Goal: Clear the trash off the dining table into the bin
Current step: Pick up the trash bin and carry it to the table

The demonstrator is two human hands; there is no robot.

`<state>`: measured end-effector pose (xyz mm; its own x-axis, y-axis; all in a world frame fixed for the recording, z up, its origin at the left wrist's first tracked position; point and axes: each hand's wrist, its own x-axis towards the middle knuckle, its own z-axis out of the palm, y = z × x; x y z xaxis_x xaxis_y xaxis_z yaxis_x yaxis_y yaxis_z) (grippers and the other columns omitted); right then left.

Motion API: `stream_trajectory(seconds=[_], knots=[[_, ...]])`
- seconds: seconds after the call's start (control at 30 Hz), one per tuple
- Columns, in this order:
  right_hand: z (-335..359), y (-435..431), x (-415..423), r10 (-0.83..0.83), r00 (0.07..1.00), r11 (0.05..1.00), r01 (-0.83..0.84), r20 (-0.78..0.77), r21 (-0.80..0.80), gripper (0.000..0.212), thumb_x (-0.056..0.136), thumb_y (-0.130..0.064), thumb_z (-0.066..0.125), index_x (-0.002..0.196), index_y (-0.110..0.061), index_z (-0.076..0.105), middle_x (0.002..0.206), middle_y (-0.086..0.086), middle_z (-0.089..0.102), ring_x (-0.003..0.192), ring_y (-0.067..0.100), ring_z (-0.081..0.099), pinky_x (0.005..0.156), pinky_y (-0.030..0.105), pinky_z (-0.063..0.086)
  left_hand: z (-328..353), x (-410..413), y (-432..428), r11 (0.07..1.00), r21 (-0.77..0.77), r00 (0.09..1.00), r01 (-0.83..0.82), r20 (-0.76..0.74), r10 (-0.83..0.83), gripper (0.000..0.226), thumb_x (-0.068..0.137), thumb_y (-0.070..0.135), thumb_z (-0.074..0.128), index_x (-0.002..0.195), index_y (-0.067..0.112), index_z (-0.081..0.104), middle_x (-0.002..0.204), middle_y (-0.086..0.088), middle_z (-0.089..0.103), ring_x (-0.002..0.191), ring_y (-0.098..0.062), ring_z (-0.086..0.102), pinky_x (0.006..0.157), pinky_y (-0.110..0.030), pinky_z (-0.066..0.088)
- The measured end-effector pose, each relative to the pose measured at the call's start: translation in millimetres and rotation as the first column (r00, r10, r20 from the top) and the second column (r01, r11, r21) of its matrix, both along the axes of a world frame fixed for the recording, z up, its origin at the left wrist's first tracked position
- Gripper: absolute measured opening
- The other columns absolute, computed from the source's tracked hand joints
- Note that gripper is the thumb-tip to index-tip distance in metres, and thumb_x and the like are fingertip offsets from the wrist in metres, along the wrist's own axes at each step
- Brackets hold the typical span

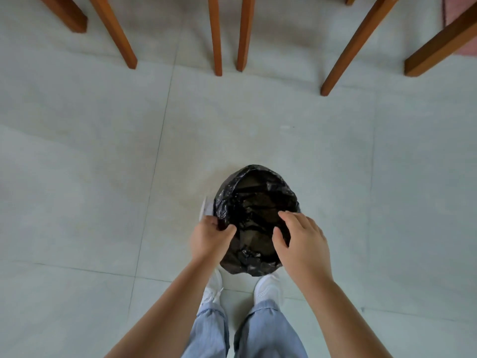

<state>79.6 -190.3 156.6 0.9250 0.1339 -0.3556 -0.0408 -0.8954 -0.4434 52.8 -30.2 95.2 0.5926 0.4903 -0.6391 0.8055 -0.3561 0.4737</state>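
A small bin stands on the tiled floor just in front of my feet, lined with a black plastic bag that covers its rim; a strip of the bin's white wall shows at the left. My left hand grips the bag's edge on the bin's left side. My right hand hovers over the right rim with fingers loosely bent, and I cannot tell whether it touches the bag. Inside the bag I see only dark folds.
Wooden chair and table legs stand in a row across the far floor, another leg slanting at the right. My white shoes and light blue trousers sit directly below the bin. Pale floor tiles spread all around.
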Motion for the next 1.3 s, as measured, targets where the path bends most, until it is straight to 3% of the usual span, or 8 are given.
stream_trajectory(seconds=[0.17, 0.37, 0.5, 0.7, 0.8, 0.93, 1.17, 1.3], knots=[[89, -7, 27, -0.047, 0.996, 0.999, 0.046, 0.08, 0.007, 0.035, 0.085, -0.021, 0.054, 0.119, -0.011, 0.054, 0.12, 0.009, 0.061, 0.113, 0.027, 0.051, 0.097, 0.041, 0.04, 92, 18, 8, 0.999, -0.032, 0.997, -0.041, 0.065, 0.043, 0.029, 0.06, 0.024, 0.06, 0.048, 0.018, 0.035, 0.033, 0.01, 0.032, 0.034, -0.008, 0.03, 0.033, -0.018, 0.02], [209, -7, 38, -0.177, 0.972, 0.981, 0.16, 0.155, 0.113, 0.036, 0.086, -0.022, 0.052, 0.121, -0.014, 0.052, 0.121, 0.008, 0.06, 0.112, 0.026, 0.05, 0.095, 0.042, 0.043, 218, 36, 16, 0.992, -0.113, 0.972, -0.059, 0.219, 0.083, 0.021, 0.054, 0.031, 0.057, 0.056, 0.013, 0.045, 0.049, -0.001, 0.039, 0.046, -0.018, 0.033, 0.048, -0.028, 0.024], [284, -8, 24, -0.244, 0.941, 0.959, 0.199, 0.236, 0.2, 0.035, 0.086, -0.022, 0.053, 0.12, -0.016, 0.053, 0.119, 0.006, 0.06, 0.109, 0.025, 0.051, 0.093, 0.041, 0.044, 300, 39, 15, 0.979, -0.185, 0.928, -0.087, 0.342, 0.147, 0.035, 0.052, 0.033, 0.057, 0.064, 0.001, 0.051, 0.055, -0.004, 0.045, 0.052, -0.017, 0.041, 0.052, -0.031, 0.034], [378, -19, -6, -0.336, 0.881, 0.926, 0.245, 0.334, 0.286, 0.032, 0.085, -0.022, 0.055, 0.117, -0.016, 0.054, 0.117, 0.004, 0.06, 0.109, 0.021, 0.051, 0.091, 0.03, 0.039, 403, 25, 11, 0.985, -0.157, 0.853, -0.07, 0.503, 0.14, 0.034, 0.05, 0.038, 0.06, 0.065, 0.01, 0.05, 0.041, 0.015, 0.037, 0.04, -0.004, 0.032, 0.04, -0.019, 0.027], [414, -27, -19, -0.33, 0.864, 0.931, 0.232, 0.38, 0.281, 0.031, 0.085, -0.021, 0.056, 0.115, -0.015, 0.055, 0.116, 0.005, 0.061, 0.108, 0.021, 0.051, 0.09, 0.028, 0.036, 442, 16, 10, 0.985, -0.165, 0.831, -0.055, 0.539, 0.136, 0.03, 0.052, 0.038, 0.063, 0.07, 0.015, 0.056, 0.048, 0.013, 0.047, 0.048, -0.007, 0.044, 0.048, -0.028, 0.036], [456, -32, -28, -0.271, 0.873, 0.949, 0.172, 0.407, 0.263, 0.031, 0.085, -0.023, 0.055, 0.116, -0.017, 0.055, 0.12, 0.004, 0.059, 0.113, 0.019, 0.048, 0.094, 0.027, 0.034, 488, 3, 14, 0.98, -0.196, 0.8, -0.04, 0.581, 0.15, 0.031, 0.053, 0.038, 0.064, 0.069, 0.013, 0.054, 0.06, -0.004, 0.055, 0.056, -0.018, 0.05, 0.055, -0.034, 0.039], [521, -32, -20, -0.245, 0.869, 0.945, 0.115, 0.429, 0.305, 0.03, 0.086, -0.026, 0.053, 0.115, -0.019, 0.055, 0.12, 0.001, 0.059, 0.113, 0.017, 0.048, 0.094, 0.024, 0.029, 547, -18, 25, 0.945, -0.319, 0.776, -0.068, 0.579, 0.251, 0.032, 0.051, 0.036, 0.065, 0.068, 0.013, 0.05, 0.065, -0.008, 0.05, 0.06, -0.022, 0.046, 0.058, -0.037, 0.034], [552, -28, -13, -0.201, 0.864, 0.957, 0.073, 0.461, 0.281, 0.029, 0.086, -0.026, 0.054, 0.114, -0.018, 0.056, 0.112, 0.0, 0.061, 0.109, 0.015, 0.049, 0.09, 0.021, 0.029, 572, -20, 31, 0.955, -0.289, 0.759, -0.061, 0.609, 0.232, 0.044, 0.049, 0.042, 0.064, 0.072, 0.006, 0.053, 0.061, -0.006, 0.048, 0.058, -0.021, 0.043, 0.057, -0.038, 0.032]])
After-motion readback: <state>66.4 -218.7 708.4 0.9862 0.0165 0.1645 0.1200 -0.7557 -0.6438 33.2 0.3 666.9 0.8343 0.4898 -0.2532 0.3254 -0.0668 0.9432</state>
